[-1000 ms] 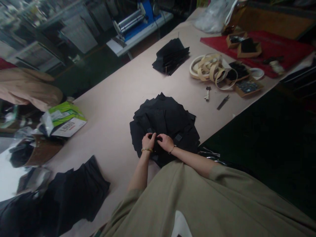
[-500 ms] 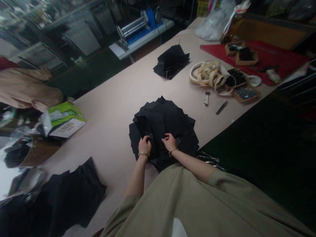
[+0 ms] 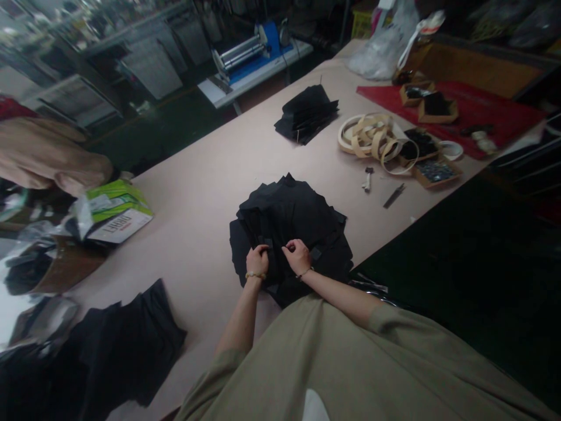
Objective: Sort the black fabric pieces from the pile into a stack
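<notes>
A black fabric tab point(image 3: 267, 243) is pinched by the left hand's grip point(image 3: 257, 260), while the right hand's grip point(image 3: 298, 256), now brought closer, is held curled over the black fabric stack point(image 3: 291, 216) on the tabletop point(image 3: 188, 204), its hold indiscernible.

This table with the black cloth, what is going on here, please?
A person is working at a long pale pink table. Their left hand and right hand are both on a pile of black cloth, close together near its edge. A smaller black stack lies farther along the table, near beige tape rolls and small cardboard trays on a red mat.
</notes>
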Motion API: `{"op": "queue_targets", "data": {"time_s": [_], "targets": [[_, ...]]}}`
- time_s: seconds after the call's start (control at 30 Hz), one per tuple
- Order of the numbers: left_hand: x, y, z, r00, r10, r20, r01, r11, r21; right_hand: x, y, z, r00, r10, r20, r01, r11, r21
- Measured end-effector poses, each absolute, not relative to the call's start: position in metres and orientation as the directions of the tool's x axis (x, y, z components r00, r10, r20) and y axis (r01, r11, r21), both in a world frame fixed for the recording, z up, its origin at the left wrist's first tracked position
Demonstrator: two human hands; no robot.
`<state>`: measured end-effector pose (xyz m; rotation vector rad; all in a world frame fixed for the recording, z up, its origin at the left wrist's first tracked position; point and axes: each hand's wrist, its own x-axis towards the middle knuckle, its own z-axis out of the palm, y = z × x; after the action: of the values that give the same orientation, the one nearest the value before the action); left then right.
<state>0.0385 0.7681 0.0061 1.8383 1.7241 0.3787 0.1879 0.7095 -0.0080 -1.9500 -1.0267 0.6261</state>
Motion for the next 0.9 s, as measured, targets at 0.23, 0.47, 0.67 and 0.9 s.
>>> {"op": "queue_targets", "data": {"time_s": [0.23, 0.47, 0.67, 0.9], "targets": [[0.039, 0.774, -0.007, -0.019, 0.966, -0.259, 0.666, 0.205, 0.717, 0.172, 0.705, -0.002, 0.022, 0.997, 0.07, 0.492, 0.05, -0.869], [0.038, 0.772, -0.004, -0.061, 0.96, -0.273, 0.756, 0.223, 0.615, 0.184, 0.725, -0.03, 0.576, 0.775, -0.26, 0.278, -0.484, -0.83], [0.051, 0.759, 0.007, 0.014, 0.994, -0.111, 0.795, 0.056, 0.604, 0.183, 0.731, -0.033, 0.541, 0.737, -0.406, 0.129, -0.55, -0.825], [0.058, 0.762, 0.013, 0.044, 0.994, -0.103, 0.797, 0.027, 0.603, 0.175, 0.719, -0.008, 0.3, 0.941, -0.156, 0.481, -0.291, -0.827]]}}
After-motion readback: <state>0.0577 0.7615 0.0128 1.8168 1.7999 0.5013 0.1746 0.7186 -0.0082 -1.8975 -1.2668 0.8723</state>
